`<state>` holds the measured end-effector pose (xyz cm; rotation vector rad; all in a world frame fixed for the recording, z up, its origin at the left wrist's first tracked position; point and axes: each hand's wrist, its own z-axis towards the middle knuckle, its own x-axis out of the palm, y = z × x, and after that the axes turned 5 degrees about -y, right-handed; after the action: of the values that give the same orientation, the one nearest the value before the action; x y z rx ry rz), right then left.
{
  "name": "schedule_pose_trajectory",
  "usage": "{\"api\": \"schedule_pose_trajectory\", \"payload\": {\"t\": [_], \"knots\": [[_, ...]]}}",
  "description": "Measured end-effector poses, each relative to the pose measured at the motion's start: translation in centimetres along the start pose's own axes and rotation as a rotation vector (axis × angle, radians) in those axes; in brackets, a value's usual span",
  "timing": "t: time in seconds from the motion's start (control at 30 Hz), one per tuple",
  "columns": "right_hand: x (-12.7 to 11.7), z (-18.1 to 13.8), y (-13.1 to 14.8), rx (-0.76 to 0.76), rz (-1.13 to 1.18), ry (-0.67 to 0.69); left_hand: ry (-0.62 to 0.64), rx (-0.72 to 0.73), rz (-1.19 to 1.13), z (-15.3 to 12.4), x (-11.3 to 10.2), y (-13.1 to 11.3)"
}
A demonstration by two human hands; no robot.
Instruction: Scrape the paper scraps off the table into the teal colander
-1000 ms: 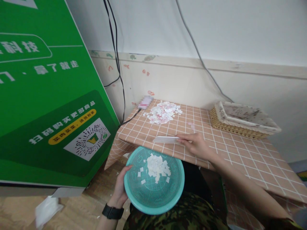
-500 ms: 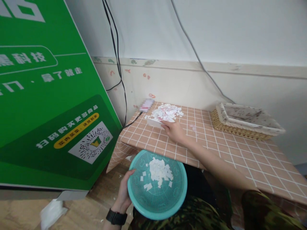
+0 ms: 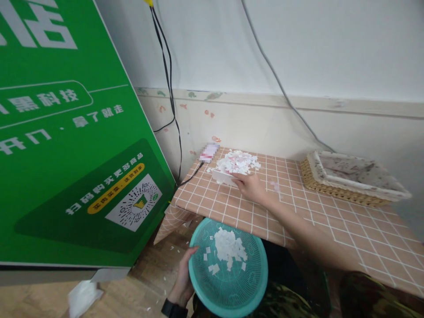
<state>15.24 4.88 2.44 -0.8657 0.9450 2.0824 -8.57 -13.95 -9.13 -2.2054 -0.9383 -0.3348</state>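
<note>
The white card (image 3: 221, 178) has moved to the paper pile (image 3: 237, 161), my right hand (image 3: 251, 187) pinching it, left hand (image 3: 184, 276) clasping the teal colander (image 3: 230, 291).

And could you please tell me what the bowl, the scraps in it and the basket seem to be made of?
Bowl: probably plastic with a slight sheen, given its evenly slotted wall.
Scraps: likely matt paper, being thin, flat and white.
Basket: perhaps matt straw or wicker, by its plaited tan sides; the patterned lining looks like matt cloth, folded over the rim.
</note>
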Motion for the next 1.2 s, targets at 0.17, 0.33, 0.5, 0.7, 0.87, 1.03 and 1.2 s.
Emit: {"api": "schedule_pose_trajectory", "payload": {"t": [0.17,0.33,0.5,0.7,0.87,1.03,1.2], "knots": [[-0.7,-0.2,0.2,-0.035,0.075,0.063,0.041,-0.116,0.002,0.1,0.6,-0.2],[-1.2,-0.2,-0.1,0.011,0.058,0.044,0.029,-0.093,-0.011,0.6,0.6,-1.2],[-0.2,-0.2,0.5,-0.014,0.121,0.101,-0.011,-0.067,-0.011,1.7,-0.6,-1.7],[-1.2,-1.8,0.5,-0.005,0.214,0.151,0.023,-0.103,-0.055,1.3,-1.7,-2.5],[-1.2,-2.6,-0.1,0.025,0.238,0.124,0.017,-0.089,-0.055,0.6,-1.5,-2.9],[-1.2,-3.6,-0.4,-0.016,0.212,0.144,-0.002,-0.092,-0.041,0.4,-1.0,-3.2],[-2.0,-5.9,2.5,-0.018,0.103,0.085,0.061,-0.112,-0.002,0.7,-1.0,-2.6]]}}
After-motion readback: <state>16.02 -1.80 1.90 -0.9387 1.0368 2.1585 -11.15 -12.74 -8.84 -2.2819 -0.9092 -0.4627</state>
